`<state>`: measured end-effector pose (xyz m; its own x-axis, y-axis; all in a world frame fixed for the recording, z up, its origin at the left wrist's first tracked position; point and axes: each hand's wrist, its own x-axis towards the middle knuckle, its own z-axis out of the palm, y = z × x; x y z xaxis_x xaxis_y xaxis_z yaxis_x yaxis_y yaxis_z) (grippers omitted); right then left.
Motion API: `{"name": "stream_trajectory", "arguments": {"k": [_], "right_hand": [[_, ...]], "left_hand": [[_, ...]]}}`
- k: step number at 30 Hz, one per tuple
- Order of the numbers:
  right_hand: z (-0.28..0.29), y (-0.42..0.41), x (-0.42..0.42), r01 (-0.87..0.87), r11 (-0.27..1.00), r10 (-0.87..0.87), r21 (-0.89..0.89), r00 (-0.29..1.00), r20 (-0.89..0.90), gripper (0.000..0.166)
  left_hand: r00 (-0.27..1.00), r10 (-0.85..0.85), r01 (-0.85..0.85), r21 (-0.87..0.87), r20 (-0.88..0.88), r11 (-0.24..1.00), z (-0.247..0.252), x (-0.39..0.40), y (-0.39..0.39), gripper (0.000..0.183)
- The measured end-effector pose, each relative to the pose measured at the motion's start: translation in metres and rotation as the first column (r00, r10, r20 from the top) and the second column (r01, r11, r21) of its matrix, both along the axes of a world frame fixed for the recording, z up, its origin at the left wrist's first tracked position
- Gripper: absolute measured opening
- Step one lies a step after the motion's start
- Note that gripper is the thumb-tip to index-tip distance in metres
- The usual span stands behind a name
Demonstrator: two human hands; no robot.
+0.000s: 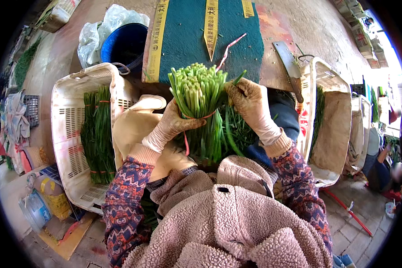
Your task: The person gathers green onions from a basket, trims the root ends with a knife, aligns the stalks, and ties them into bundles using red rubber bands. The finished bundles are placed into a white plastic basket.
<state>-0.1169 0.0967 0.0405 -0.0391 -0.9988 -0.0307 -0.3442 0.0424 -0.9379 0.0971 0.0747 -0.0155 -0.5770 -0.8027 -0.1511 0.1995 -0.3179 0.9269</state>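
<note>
My left hand (175, 121), in a soiled glove, is closed around a thick bundle of green vegetable stalks (198, 88), cut ends up and leaves hanging down. A red band (201, 117) circles the bundle by my thumb. To the right of the bundle, my gloved right hand (249, 100) pinches a single green stalk (239, 77). Behind the hands lies a board covered in teal cloth (187, 43) with yellow printed tape, and a pink-and-white tie (230, 47) rests on it. More loose greens (242, 132) lie below my right hand.
A white plastic crate (62, 134) at left holds banded green bundles (98, 134); another crate (343, 127) with greens stands at right. A cleaver (288, 62) lies on the board's right edge. A blue bucket (108, 50) stands behind left. A person (380, 171) sits far right.
</note>
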Motion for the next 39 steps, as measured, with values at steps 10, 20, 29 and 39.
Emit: {"name": "stream_trajectory", "arguments": {"k": [10,20,29,39], "right_hand": [[0.113,-0.08,-0.119,0.291,0.772,-0.281,-0.565,0.954,0.107,0.025],[0.002,-0.043,0.039,-0.446,0.891,0.416,0.082,0.876,0.246,0.12],[0.044,-0.087,0.065,-0.224,0.974,0.191,-0.021,0.874,-0.447,0.086],[0.097,-0.294,0.232,-0.633,0.753,0.221,0.182,-0.017,-0.975,0.05]], "left_hand": [[0.979,0.205,-0.205,0.019,0.01,0.979,-0.002,0.007,-0.007,0.064],[0.826,0.479,-0.529,-0.115,-0.295,0.841,0.048,0.008,-0.037,0.051],[0.408,0.534,-0.547,0.269,-0.741,0.793,0.064,0.061,-0.103,0.048],[0.644,0.634,-0.563,0.296,-0.427,0.772,0.055,0.046,-0.039,0.078]]}}
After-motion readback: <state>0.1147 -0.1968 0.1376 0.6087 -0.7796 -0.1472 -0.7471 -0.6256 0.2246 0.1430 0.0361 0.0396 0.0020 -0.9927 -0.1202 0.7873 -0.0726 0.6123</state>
